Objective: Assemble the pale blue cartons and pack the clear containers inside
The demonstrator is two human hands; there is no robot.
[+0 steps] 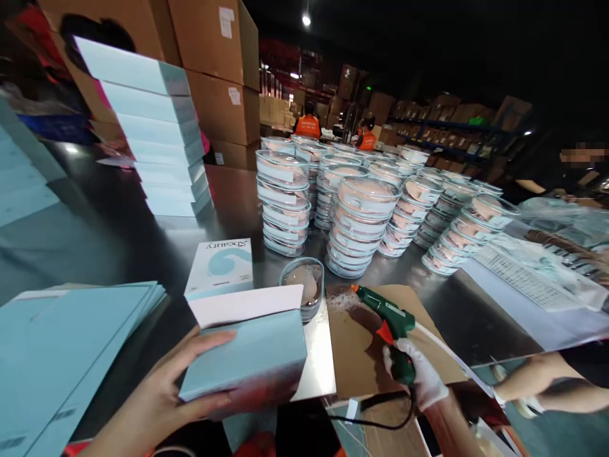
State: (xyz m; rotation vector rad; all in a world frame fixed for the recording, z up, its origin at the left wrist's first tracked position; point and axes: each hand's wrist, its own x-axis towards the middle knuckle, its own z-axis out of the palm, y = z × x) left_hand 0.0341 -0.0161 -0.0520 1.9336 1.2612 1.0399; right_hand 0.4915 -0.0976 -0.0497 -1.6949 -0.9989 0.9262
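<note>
My left hand (190,374) grips a light blue carton (252,352) by its left end, thumb on top and fingers below. A white flap (247,304) stands up along the carton's far edge. My right hand (419,374), in a white glove, is wrapped round the handle of a green glue gun (387,311) with a red trigger and an orange tip. The gun is over a brown cardboard sheet (352,362), its nozzle pointing left and away. Just behind the carton are a box with a blue swirl (221,263) and a clear oval container (304,285) with beige contents.
Stacks of clear containers (364,222) fill the table's far side. A tower of blue boxes (157,133) rises at the left, near flat blue sheets (80,355). Large brown cartons (214,51) stand behind. A cable (380,419) hangs below my right hand. Other people work farther off.
</note>
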